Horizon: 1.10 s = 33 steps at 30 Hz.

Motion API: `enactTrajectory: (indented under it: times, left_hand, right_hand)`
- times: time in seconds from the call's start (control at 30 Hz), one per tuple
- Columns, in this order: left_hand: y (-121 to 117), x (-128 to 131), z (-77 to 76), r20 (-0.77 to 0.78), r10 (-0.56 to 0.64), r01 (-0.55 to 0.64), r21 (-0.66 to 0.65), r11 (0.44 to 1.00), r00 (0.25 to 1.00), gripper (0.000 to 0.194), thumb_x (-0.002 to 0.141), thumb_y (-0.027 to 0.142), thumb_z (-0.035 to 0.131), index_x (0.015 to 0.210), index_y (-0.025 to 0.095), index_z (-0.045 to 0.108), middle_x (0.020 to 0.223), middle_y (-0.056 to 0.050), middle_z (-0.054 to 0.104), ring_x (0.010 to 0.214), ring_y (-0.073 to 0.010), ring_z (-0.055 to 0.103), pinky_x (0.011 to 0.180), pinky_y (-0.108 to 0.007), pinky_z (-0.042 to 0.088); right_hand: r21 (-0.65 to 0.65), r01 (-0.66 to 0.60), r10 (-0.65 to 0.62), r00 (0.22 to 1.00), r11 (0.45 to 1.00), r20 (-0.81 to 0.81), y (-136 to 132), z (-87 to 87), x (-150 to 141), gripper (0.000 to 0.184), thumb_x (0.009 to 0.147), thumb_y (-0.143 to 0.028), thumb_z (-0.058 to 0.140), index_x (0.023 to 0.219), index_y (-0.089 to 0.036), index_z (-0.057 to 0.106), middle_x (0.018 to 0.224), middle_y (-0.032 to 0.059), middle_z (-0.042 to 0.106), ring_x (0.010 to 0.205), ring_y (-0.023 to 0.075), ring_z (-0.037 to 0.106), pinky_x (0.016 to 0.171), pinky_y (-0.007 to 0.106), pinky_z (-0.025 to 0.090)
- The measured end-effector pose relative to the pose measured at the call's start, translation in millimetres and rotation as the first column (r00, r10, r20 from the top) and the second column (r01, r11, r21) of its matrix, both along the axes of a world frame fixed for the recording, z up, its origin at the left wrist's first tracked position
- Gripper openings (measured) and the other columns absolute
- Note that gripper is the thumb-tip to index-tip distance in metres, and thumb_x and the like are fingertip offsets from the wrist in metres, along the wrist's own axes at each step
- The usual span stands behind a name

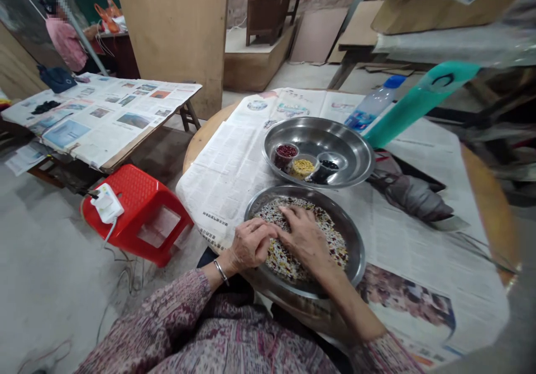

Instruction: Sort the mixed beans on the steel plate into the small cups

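A metal basin (pixel 359 251) in front of me holds white rice-like grains mixed with yellow, dark red and black beans. At its left rim my left hand (pixel 252 244) is closed, its fingers curled and pressed together; whatever they may hold is hidden. Over the mixture my right hand (pixel 305 239) lies with its fingers apart, fingertips touching the grains and the thumb side close to the left hand. Just behind stands a larger metal basin (pixel 355 156). Inside it are three clear cups: one of red beans (pixel 287 150), one of yellow beans (pixel 303 167) and one of black beans (pixel 329 164).
Newspaper (pixel 221 178) covers the round table. A plastic bottle (pixel 374 103), a tall green object (pixel 422 106) and a grey crumpled bag (pixel 412 192) stand or lie at right. A red stool (pixel 138 206) carries a white power strip (pixel 108 202). Another person (pixel 67 39) is far left.
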<state>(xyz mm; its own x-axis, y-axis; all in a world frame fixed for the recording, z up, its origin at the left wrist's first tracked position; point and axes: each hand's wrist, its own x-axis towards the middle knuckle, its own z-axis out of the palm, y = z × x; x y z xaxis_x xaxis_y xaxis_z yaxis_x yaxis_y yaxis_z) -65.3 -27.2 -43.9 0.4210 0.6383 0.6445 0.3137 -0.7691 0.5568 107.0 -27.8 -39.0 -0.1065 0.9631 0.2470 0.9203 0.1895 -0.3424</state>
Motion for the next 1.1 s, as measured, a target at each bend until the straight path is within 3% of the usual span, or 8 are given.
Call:
enactTrajectory:
  times: [0.1,0.2,0.3,0.43,0.63,0.8,0.9,1.1]
  left_hand:
    - [0.0,0.3,-1.9,0.006,0.046,-0.046,-0.007,0.999,0.999,0.021,0.094,0.014,0.036,0.092,0.016,0.057,0.089,-0.008,0.062,0.090,-0.0176,0.060,0.081,-0.034,0.054]
    - [0.7,0.2,-3.8,-0.003,0.067,-0.067,0.001,0.998,0.998,0.021,0.095,0.014,0.036,0.091,0.016,0.057,0.087,-0.007,0.061,0.088,-0.0177,0.059,0.081,-0.034,0.053]
    - [1.8,0.1,-4.6,-0.015,0.057,-0.057,0.002,0.998,0.998,0.021,0.093,0.012,0.036,0.089,0.017,0.056,0.084,-0.006,0.061,0.085,-0.0177,0.058,0.078,-0.033,0.052]
    - [3.1,0.5,-5.2,-0.007,0.053,-0.053,-0.005,0.999,0.999,0.021,0.092,0.011,0.037,0.088,0.017,0.056,0.084,-0.006,0.062,0.084,-0.0172,0.058,0.078,-0.033,0.052]
    - [4.2,1.3,-9.0,-0.045,0.054,-0.055,-0.028,0.998,0.998,0.022,0.092,0.012,0.036,0.087,0.017,0.056,0.083,-0.006,0.061,0.084,-0.0175,0.058,0.079,-0.034,0.052]
    - [4.0,0.2,-7.7,-0.054,0.047,-0.049,-0.022,0.999,0.997,0.020,0.091,0.012,0.037,0.089,0.017,0.056,0.084,-0.006,0.061,0.085,-0.0178,0.058,0.078,-0.033,0.053]
    - [3.4,0.0,-5.2,-0.080,0.050,-0.052,-0.029,0.998,0.996,0.021,0.091,0.012,0.036,0.089,0.017,0.056,0.084,-0.006,0.061,0.086,-0.0183,0.058,0.079,-0.034,0.053]
    - [3.5,1.7,-6.0,-0.112,0.061,-0.066,-0.040,0.997,0.992,0.020,0.090,0.011,0.037,0.088,0.017,0.057,0.084,-0.006,0.061,0.086,-0.0181,0.059,0.083,-0.035,0.053]
  right_hand:
    - [-0.024,-0.236,0.229,0.959,0.971,-0.169,-5.4,0.2,-17.1,0.032,0.088,-0.024,0.052,0.117,-0.020,0.064,0.117,0.0110,0.060,0.110,0.0241,0.052,0.093,0.037,0.047]
    - [-0.089,-0.367,0.335,0.907,0.926,-0.255,-11.0,-1.3,-11.4,0.028,0.084,-0.012,0.045,0.098,-0.021,0.068,0.099,0.0065,0.063,0.093,0.0178,0.058,0.084,0.030,0.049]
    - [-0.129,-0.284,0.256,0.946,0.950,-0.198,-13.6,-4.0,16.0,0.034,0.083,-0.009,0.041,0.095,-0.021,0.070,0.092,0.0053,0.066,0.081,0.0161,0.061,0.078,0.030,0.050]
    - [0.025,-0.088,0.092,0.977,0.996,-0.192,-19.4,-8.0,54.5,0.043,0.079,-0.007,0.039,0.103,-0.021,0.071,0.109,0.0075,0.069,0.096,0.0186,0.065,0.088,0.034,0.051]
    - [0.097,0.073,-0.063,0.992,0.993,-0.109,-35.6,-13.7,62.6,0.033,0.089,-0.028,0.044,0.108,-0.019,0.069,0.117,0.0118,0.066,0.107,0.0251,0.060,0.097,0.044,0.049]
    - [0.027,-0.040,0.040,0.999,0.999,-0.002,-41.9,-12.8,44.8,0.049,0.084,-0.052,0.059,0.121,-0.020,0.062,0.123,0.0127,0.062,0.114,0.0286,0.056,0.096,0.045,0.049]
    - [-0.010,-0.137,0.137,0.991,0.990,0.000,-48.4,-13.3,32.1,0.042,0.084,-0.047,0.061,0.120,-0.025,0.063,0.122,0.0093,0.062,0.114,0.0259,0.057,0.093,0.041,0.051]
    - [0.015,-0.146,0.146,0.989,0.989,0.016,-58.4,-19.3,21.9,0.032,0.087,-0.038,0.057,0.115,-0.026,0.065,0.123,0.0091,0.062,0.115,0.0261,0.056,0.095,0.043,0.050]
